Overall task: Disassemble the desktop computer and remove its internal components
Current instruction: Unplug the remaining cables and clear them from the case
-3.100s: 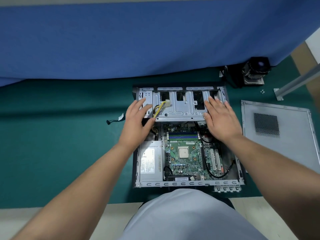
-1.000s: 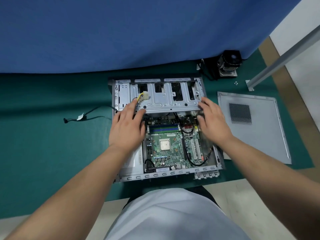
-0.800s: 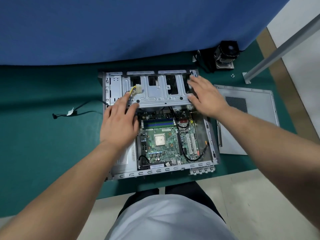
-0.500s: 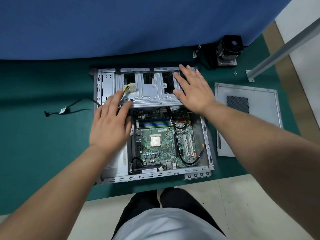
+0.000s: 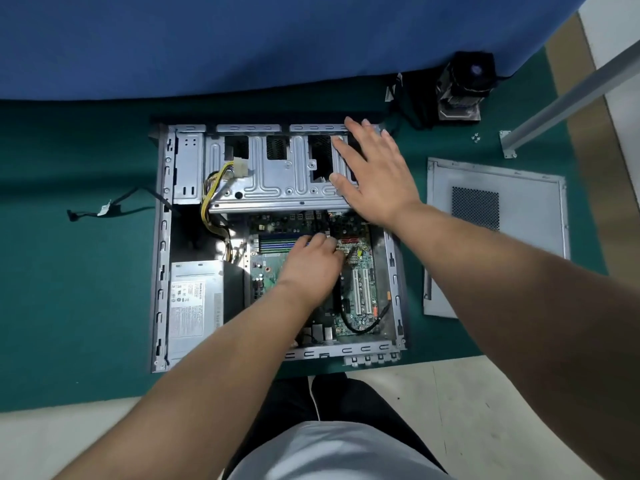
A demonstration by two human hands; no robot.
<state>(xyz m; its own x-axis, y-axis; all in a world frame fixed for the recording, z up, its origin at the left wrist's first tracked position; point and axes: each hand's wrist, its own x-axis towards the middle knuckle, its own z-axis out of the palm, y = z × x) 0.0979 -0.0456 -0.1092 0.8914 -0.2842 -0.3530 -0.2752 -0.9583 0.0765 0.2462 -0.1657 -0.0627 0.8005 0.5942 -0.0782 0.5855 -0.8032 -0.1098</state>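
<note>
An open desktop case (image 5: 161,258) lies flat on the green mat. Its metal drive cage (image 5: 277,174) spans the far end, with a yellow cable bundle and white connector (image 5: 239,169) draped over it. My right hand (image 5: 375,174) lies flat, fingers spread, on the cage's right end. My left hand (image 5: 311,263) reaches down onto the green motherboard (image 5: 362,296), fingertips curled near the memory slots and a black cable; what they touch is hidden. The grey power supply (image 5: 194,303) sits in the case's near-left corner.
The removed side panel (image 5: 498,230) lies to the right of the case. A black cooler with fan (image 5: 464,88) stands at the far right, small screws (image 5: 476,137) near it. A loose black cable (image 5: 104,209) lies left of the case. A blue cloth hangs behind.
My left hand left the cage's left end and went down onto the motherboard, uncovering the power supply. My right hand stayed spread on the cage's right end.
</note>
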